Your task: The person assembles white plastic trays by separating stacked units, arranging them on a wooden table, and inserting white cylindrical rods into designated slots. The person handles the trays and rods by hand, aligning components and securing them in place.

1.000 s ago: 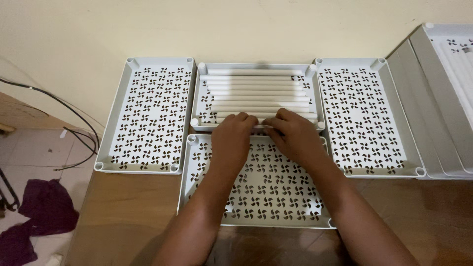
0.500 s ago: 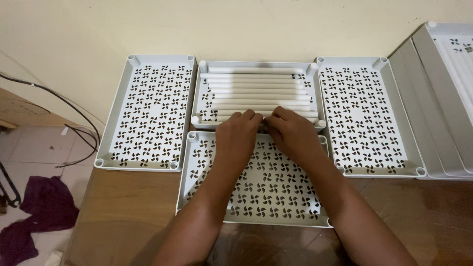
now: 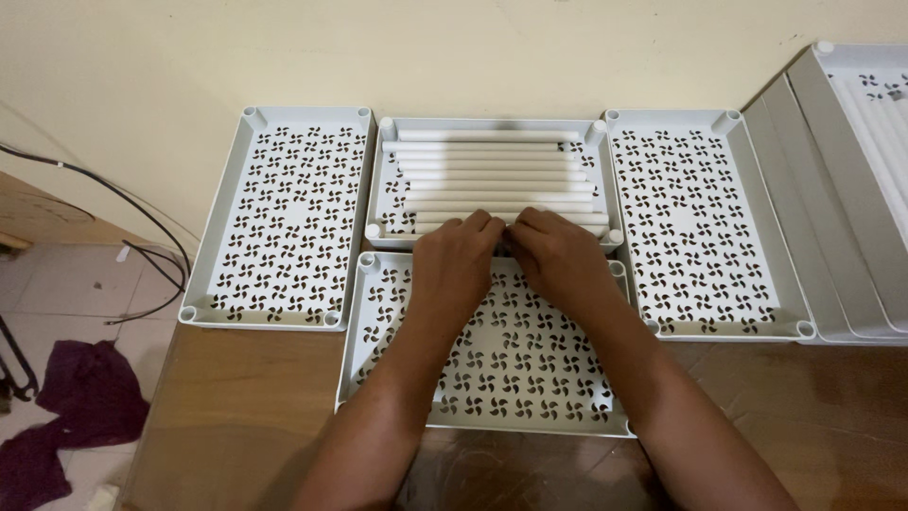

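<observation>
White tubes (image 3: 492,175) lie side by side in the upper-middle tray (image 3: 390,203), and your hands meet at its near rim. Your left hand (image 3: 459,260) and right hand (image 3: 558,255) touch each other, fingers curled down onto the nearest tubes; whether they are clamped on one you cannot tell. Your wrists cross an empty perforated tray (image 3: 515,378) in the lower centre. Matching empty trays sit close at the left (image 3: 284,218) and right (image 3: 695,222), their edges nearly touching the middle one. More trays (image 3: 842,189) are stacked at the far right. The brown worktop (image 3: 227,416) shows bare at the lower left and right. Beyond its left edge are floor tiles, a dark cloth (image 3: 66,407) and black cables (image 3: 113,203); a cream wall (image 3: 473,47) stands just behind.
</observation>
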